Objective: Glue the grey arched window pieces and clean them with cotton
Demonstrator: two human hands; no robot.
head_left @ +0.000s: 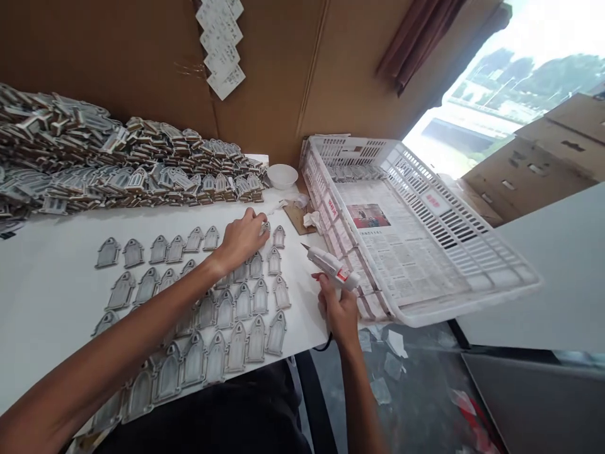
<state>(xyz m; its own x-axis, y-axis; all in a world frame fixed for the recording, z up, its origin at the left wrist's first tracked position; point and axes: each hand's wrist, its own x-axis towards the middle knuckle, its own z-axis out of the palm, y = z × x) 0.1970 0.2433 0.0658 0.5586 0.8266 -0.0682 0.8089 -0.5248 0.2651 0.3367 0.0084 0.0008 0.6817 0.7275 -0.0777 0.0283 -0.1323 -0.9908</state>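
Our right hand (339,306) grips one glue gun (329,263), nozzle toward our left hand (243,239).
Its long axis slants forward-left; our left hand curls over one arched piece (267,227), though whether it pinches we cannot tell. Left of that hand, six more pieces (159,250) lie in the worktop's (47,265) far laid-out row; right of our right hand, one basket (432,202).

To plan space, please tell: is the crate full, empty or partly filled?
Partly filled: pieces line the far end of the crate, while newspaper shows across the rest.
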